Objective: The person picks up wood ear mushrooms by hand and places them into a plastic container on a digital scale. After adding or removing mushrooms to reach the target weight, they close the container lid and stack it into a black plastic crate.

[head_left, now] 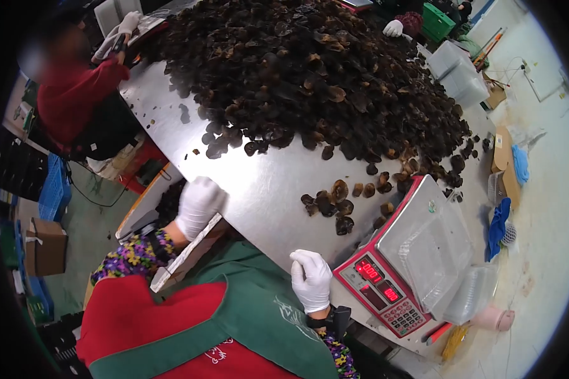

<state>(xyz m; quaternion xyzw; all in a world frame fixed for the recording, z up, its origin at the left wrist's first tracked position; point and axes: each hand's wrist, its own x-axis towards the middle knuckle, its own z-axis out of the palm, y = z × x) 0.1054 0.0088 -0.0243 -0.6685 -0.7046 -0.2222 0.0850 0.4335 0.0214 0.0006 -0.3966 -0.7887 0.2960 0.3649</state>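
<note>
A large heap of dark dried mushrooms (310, 76) covers the far half of a steel table (259, 183). A small cluster of mushrooms (334, 205) lies apart, close to a red scale (385, 290) that carries a clear plastic tray (427, 246). My left hand (199, 205), in a white glove, curls over the near table edge beside a pale board (186, 256). My right hand (311, 279), also gloved, rests on the table edge just left of the scale, with its fingers curled and nothing in them.
A person in red (76, 95) with a white glove (129, 24) works at the table's far left. Another gloved hand (393, 28) shows at the far end. Stacked clear trays (471, 294) sit by the scale. A cardboard box (44, 246) and blue crates (54, 189) stand on the floor.
</note>
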